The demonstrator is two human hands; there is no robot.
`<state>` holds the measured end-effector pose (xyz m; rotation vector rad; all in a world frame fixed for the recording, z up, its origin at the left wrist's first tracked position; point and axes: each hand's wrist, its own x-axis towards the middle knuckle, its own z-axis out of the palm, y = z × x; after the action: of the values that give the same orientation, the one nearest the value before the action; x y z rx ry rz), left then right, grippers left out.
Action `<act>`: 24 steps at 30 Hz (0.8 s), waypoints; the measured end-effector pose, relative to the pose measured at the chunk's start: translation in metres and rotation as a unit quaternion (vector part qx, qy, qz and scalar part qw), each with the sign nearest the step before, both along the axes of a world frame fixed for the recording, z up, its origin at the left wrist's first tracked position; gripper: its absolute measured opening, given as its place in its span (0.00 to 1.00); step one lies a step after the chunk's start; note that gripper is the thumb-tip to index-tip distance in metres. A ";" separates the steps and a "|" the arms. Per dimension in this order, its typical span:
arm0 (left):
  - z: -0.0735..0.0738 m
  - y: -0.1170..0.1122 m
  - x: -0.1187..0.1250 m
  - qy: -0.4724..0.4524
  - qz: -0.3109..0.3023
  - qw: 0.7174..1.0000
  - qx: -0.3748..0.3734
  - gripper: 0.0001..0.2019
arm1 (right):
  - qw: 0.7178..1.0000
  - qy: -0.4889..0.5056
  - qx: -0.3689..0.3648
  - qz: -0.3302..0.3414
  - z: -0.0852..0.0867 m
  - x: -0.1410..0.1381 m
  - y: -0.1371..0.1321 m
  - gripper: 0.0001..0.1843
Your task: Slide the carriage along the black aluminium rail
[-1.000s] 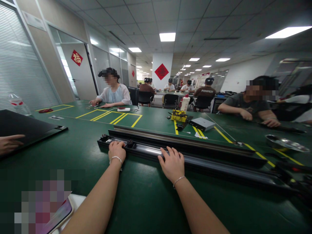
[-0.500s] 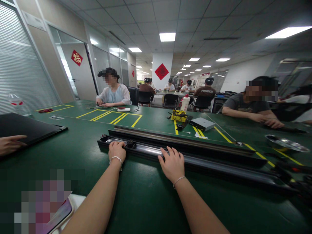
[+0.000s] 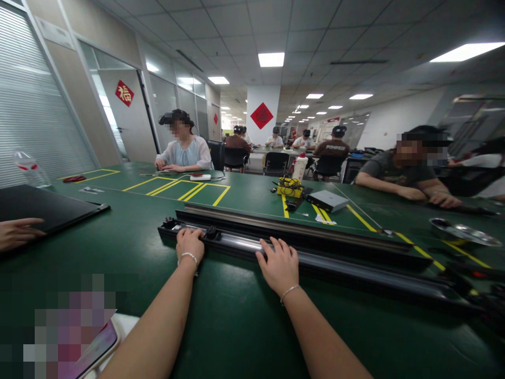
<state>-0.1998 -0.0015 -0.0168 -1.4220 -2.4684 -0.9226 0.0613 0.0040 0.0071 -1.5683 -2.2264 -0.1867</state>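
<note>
A long black rail with a shiny grey tube (image 3: 236,243) lies across the green table (image 3: 236,316) in front of me. My left hand (image 3: 190,244) is curled on the rail's near edge close to its left end, beside a small black fitting (image 3: 211,232). My right hand (image 3: 279,263) rests further right on the tube with its fingers spread and lying flat. A bracelet sits on each wrist. A second long dark rail (image 3: 300,227) lies just behind the first.
Someone else's hand (image 3: 18,232) rests by a black panel (image 3: 43,206) at the left. A phone (image 3: 92,350) lies at the near left. A yellow-black device (image 3: 290,187), a grey box (image 3: 327,200) and a metal tray (image 3: 461,231) stand further back. Seated people work around the table.
My hands have stayed where they were. The person at the right has shifted their arms slightly.
</note>
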 end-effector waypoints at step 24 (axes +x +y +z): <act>-0.007 0.002 -0.005 -0.004 -0.024 1.000 0.014 0.13 | 1.000 -0.007 0.007 0.001 0.000 0.001 0.000 0.24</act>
<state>-0.2044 0.0004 -0.0237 -1.4771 -2.4264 -0.9709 0.0623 0.0043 0.0071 -1.5616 -2.2339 -0.2122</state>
